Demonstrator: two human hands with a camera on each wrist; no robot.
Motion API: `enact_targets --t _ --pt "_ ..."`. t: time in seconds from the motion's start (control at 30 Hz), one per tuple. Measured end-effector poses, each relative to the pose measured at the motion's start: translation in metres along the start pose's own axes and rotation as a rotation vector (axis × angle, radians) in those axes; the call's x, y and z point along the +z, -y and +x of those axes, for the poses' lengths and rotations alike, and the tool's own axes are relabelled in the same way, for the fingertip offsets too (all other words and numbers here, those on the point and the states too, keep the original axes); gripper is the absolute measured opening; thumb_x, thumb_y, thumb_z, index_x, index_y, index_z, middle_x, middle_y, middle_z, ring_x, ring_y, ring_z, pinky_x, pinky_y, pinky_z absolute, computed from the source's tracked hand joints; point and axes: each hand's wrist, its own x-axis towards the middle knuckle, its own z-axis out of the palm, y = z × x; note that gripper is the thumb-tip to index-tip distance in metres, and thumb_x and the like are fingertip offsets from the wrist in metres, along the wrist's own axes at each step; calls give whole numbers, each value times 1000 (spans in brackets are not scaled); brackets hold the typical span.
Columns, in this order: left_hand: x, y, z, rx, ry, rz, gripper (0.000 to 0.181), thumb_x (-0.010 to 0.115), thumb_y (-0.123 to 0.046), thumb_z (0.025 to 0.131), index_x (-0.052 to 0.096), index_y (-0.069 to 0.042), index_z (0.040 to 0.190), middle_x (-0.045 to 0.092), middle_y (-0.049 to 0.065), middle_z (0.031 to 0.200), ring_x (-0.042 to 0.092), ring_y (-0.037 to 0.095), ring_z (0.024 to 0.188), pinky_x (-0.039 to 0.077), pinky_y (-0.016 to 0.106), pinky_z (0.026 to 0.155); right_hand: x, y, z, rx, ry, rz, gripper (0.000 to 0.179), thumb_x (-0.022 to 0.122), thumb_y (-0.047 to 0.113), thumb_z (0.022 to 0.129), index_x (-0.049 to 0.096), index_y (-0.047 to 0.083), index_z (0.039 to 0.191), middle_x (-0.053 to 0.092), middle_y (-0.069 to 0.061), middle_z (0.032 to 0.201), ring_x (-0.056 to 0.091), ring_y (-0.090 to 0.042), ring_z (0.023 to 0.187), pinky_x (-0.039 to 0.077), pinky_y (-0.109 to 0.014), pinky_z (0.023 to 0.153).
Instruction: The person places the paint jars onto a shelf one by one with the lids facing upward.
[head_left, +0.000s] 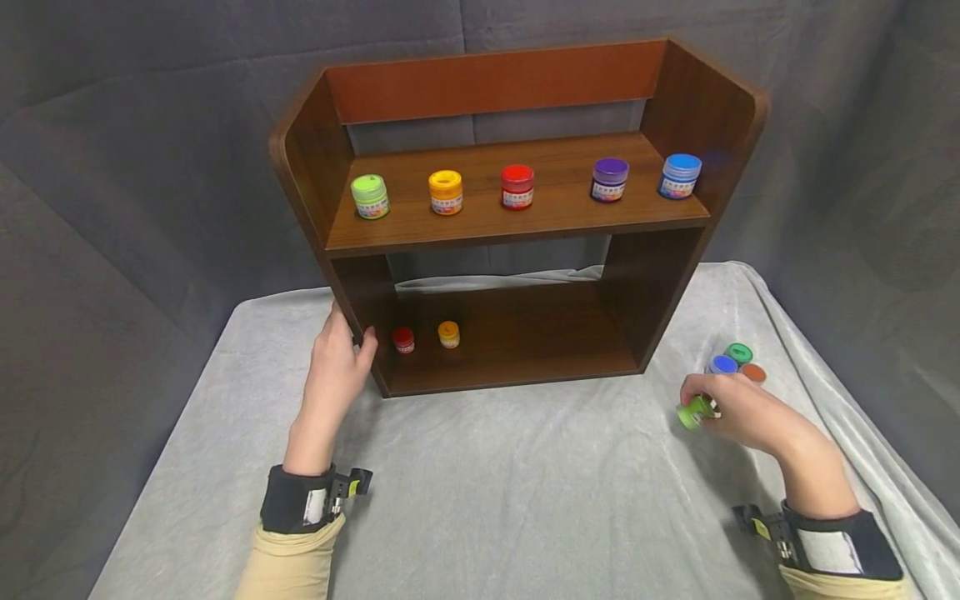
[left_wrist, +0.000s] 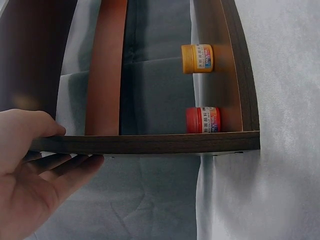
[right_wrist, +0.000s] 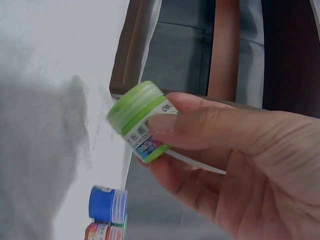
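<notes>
My right hand pinches a light green paint jar between thumb and fingers, tilted, just above the cloth at the right. Close behind that hand stand a blue jar, a dark green jar and a brownish-orange jar. My left hand grips the left side panel of a brown two-tier shelf, thumb on the inner face and fingers outside. On the lower tier near it sit a red jar and a yellow jar.
Along the upper tier stand light green, yellow, red, purple and blue jars, spaced apart. Pale cloth covers the table, and a grey curtain hangs behind the shelf.
</notes>
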Motion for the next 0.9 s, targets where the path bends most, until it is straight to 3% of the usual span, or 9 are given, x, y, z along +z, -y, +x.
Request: enact_targets --t 0.13,0.27,0.57,0.9 --pt "0 0 0 -12 9 2 45 58 -9 96 42 4 136 58 28 123 61 45 117 51 56 100 0 2 4 -55 -80 -1 35 77 -12 66 63 14 84 61 9 75 55 -6 72 49 -28 65" --pt "0 -1 0 -12 14 -1 44 57 -8 96 42 4 136 58 28 123 61 45 117 51 57 100 1 4 8 -66 -99 11 34 79 -11 67 65 11 89 65 7 79 60 -9 74 54 -32 69" --pt "0 1 0 14 -12 0 46 60 -8 95 42 2 136 59 29 122 63 44 114 52 57 97 8 7 16 -85 -54 -12 40 81 -5 74 71 3 111 73 -9 104 67 -23 91 57 -41 80" --pt "0 2 0 23 -20 -6 45 60 -9 95 43 3 135 59 28 120 63 45 114 52 57 98 17 8 21 -79 -33 35 35 80 -1 78 72 5 112 69 -9 104 64 -19 89 57 -36 77"
